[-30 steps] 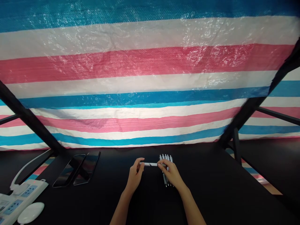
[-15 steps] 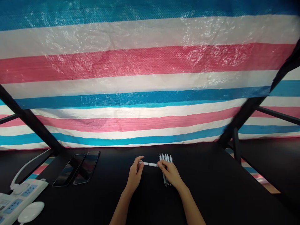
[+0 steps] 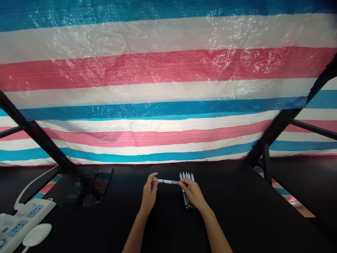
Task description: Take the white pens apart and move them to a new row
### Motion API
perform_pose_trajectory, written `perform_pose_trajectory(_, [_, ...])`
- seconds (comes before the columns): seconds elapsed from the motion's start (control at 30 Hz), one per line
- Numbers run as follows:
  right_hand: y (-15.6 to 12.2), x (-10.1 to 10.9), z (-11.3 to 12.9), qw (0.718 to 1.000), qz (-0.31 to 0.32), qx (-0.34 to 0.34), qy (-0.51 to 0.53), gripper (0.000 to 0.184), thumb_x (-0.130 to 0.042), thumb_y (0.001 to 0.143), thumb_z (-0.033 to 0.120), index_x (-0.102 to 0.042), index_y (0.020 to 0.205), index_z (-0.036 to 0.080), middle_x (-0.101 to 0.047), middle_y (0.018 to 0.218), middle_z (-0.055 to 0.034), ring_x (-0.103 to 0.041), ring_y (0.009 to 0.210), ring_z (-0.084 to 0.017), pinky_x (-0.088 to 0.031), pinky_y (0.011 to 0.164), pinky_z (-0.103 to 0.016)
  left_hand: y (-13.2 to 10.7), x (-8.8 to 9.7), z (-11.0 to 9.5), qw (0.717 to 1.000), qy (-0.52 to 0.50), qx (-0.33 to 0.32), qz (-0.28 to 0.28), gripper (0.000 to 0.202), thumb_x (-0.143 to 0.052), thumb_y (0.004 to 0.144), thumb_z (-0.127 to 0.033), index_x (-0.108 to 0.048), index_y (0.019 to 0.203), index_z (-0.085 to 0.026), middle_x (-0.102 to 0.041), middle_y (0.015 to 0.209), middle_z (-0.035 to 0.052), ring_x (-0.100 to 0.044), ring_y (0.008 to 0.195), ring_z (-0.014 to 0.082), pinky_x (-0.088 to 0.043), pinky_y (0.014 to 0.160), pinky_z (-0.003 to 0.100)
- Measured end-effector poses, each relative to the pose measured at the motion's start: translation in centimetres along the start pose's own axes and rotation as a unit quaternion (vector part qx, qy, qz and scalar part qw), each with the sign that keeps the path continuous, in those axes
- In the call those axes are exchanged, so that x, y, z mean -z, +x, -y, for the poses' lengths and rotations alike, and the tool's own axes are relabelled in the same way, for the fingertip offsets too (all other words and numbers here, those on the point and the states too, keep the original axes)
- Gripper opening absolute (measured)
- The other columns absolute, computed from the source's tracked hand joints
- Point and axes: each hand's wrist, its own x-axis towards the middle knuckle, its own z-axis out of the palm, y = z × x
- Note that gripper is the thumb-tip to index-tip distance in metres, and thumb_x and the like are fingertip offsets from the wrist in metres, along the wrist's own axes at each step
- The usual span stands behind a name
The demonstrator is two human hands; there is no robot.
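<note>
left hand (image 3: 149, 192), right hand (image 3: 194, 194): each grip pinches one end of pen (image 3: 166, 181) | pen level between grips, slightly higher and grips wider than a second ago | pen row (image 3: 187, 175) beneath right grip on worktop (image 3: 237, 211) | handling seems mid-way

Striped tarp (image 3: 163, 88) behind black table (image 3: 237, 211)

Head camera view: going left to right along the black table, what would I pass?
Power strip → phone → left hand → pen held between both hands → right hand → black frame post.
</note>
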Motion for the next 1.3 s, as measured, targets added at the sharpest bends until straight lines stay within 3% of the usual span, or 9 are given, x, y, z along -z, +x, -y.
perform_pose_trajectory(0.33, [0.1,-0.1,-0.1,0.999,0.023,-0.012,-0.027,0.046,-0.031,0.093,0.046,-0.046,0.058,0.019,-0.043,0.055,0.0025,-0.044,0.054,-0.013,-0.027,0.052,-0.024,-0.1,0.0,-0.1,0.999,-0.033,-0.015,0.01,0.034,-0.045,0.085,-0.043,-0.052,0.111,-0.021,-0.055,0.078,-0.0001,-0.048,0.058,0.0106,-0.041,0.056,0.024])
perform_pose_trajectory(0.5, [0.0,0.2,0.3,1.0,0.019,-0.015,-0.012,0.05,-0.031,0.092,0.048,-0.051,0.057,0.018,-0.044,0.054,0.0022,-0.044,0.053,-0.013,-0.027,0.051,-0.024,0.1,-0.1,-0.4,0.997,-0.08,0.003,-0.01,0.038,-0.05,0.082,-0.047,-0.053,0.109,-0.021,-0.051,0.068,-0.0029,-0.046,0.055,0.0099,-0.039,0.055,0.023])
perform_pose_trajectory(0.67, [-0.4,-0.7,2.7,0.997,0.065,0.028,-0.011,0.044,-0.039,0.091,0.046,-0.062,0.064,0.02,-0.056,0.059,0.0009,-0.052,0.058,-0.015,-0.032,0.055,-0.024,0.2,-0.4,-0.6,0.968,-0.234,0.077,-0.038,0.047,-0.055,0.079,-0.051,-0.051,0.113,-0.019,-0.048,0.062,-0.0055,-0.041,0.047,0.0064,-0.036,0.049,0.021])
perform_pose_trajectory(0.87, [-1.0,-2.5,3.8,0.989,0.13,0.064,-0.034,0.039,-0.048,0.088,0.041,-0.06,0.057,0.02,-0.056,0.056,0.0018,-0.049,0.054,-0.013,-0.034,0.057,-0.024,-0.2,-0.4,-1.4,0.938,-0.324,0.126,-0.016,0.064,-0.06,0.076,-0.049,-0.036,0.129,-0.024,-0.065,0.084,0.0033,-0.057,0.064,0.011,-0.047,0.066,0.027])
perform_pose_trajectory(0.97, [-0.7,-2.0,3.3,0.995,0.087,0.041,-0.013,0.038,-0.046,0.088,0.043,-0.061,0.061,0.019,-0.058,0.06,0.0004,-0.05,0.057,-0.014,-0.034,0.055,-0.024,-0.3,-0.5,-1.6,0.937,-0.32,0.138,0.004,0.072,-0.059,0.076,-0.05,-0.027,0.136,-0.027,-0.066,0.086,0.0037,-0.059,0.062,0.0117,-0.05,0.064,0.03])
perform_pose_trajectory(1.1, [-0.3,-0.8,2.2,0.998,-0.011,-0.003,0.069,0.044,-0.039,0.089,0.05,-0.063,0.069,0.019,-0.06,0.067,-0.0021,-0.054,0.064,-0.016,-0.038,0.059,-0.026,-0.4,-0.8,-1.7,0.94,-0.301,0.151,0.044,0.066,-0.06,0.075,-0.05,-0.036,0.132,-0.026,-0.063,0.078,0.0013,-0.056,0.055,0.0111,-0.05,0.058,0.03])
perform_pose_trajectory(1.2, [0.0,-0.1,1.2,0.985,-0.099,-0.045,0.137,0.051,-0.039,0.084,0.06,-0.063,0.066,0.018,-0.046,0.052,0.0007,-0.045,0.052,-0.015,-0.036,0.053,-0.026,-0.3,-0.9,-1.6,0.938,-0.302,0.157,0.068,0.058,-0.061,0.074,-0.047,-0.044,0.125,-0.023,-0.058,0.07,-0.0018,-0.052,0.051,0.0096,-0.049,0.054,0.029])
perform_pose_trajectory(1.3, [0.3,0.3,0.3,0.952,-0.178,-0.076,0.236,0.05,-0.043,0.082,0.061,-0.06,0.062,0.019,-0.034,0.047,0.0044,-0.036,0.045,-0.012,-0.036,0.052,-0.027,-0.1,-1.0,-1.3,0.933,-0.309,0.165,0.083,0.054,-0.063,0.074,-0.045,-0.049,0.12,-0.022,-0.055,0.066,-0.0031,-0.051,0.049,0.0091,-0.048,0.052,0.028])
